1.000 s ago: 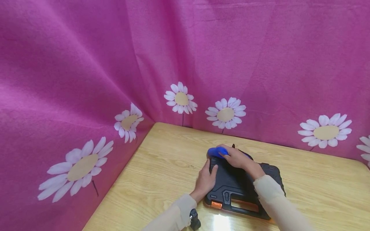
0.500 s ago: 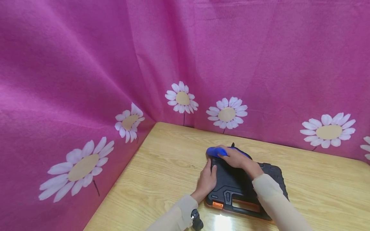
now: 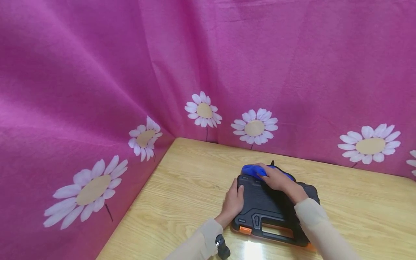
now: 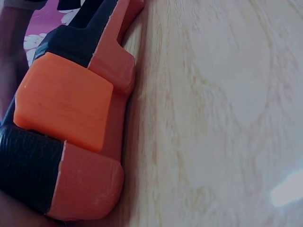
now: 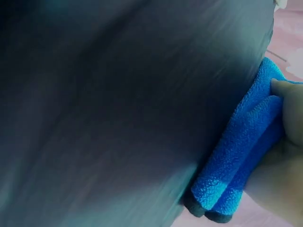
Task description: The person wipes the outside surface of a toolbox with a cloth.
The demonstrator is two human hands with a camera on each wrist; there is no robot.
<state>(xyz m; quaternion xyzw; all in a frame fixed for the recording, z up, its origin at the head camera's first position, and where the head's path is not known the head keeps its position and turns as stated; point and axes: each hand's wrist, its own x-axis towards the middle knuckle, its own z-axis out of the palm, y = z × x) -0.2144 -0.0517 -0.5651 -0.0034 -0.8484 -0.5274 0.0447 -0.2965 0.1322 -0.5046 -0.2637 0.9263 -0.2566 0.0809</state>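
A black plastic tool case (image 3: 264, 198) lies flat on the table, its handle towards me; the left wrist view shows its orange lower half and an orange latch (image 4: 64, 101). My left hand (image 3: 233, 201) holds the case at its left edge, the thumb on the lid. In my right hand (image 3: 276, 178) a folded blue cloth (image 3: 253, 170) is gripped and pressed on the lid's far edge. Up close, the right wrist view shows the fluffy cloth (image 5: 241, 146) with dark trim, pinched between thumb and fingers. The right forearm hides part of the lid.
The case rests on a light wooden table (image 3: 182, 191). A pink curtain (image 3: 292, 72) printed with daisies hangs along the table's far and left sides. A small black device (image 3: 222, 247) is strapped under the left sleeve.
My right hand has slid the blue cloth a little to the right along the far edge of the lid. The left hand stays almost in place on the case.
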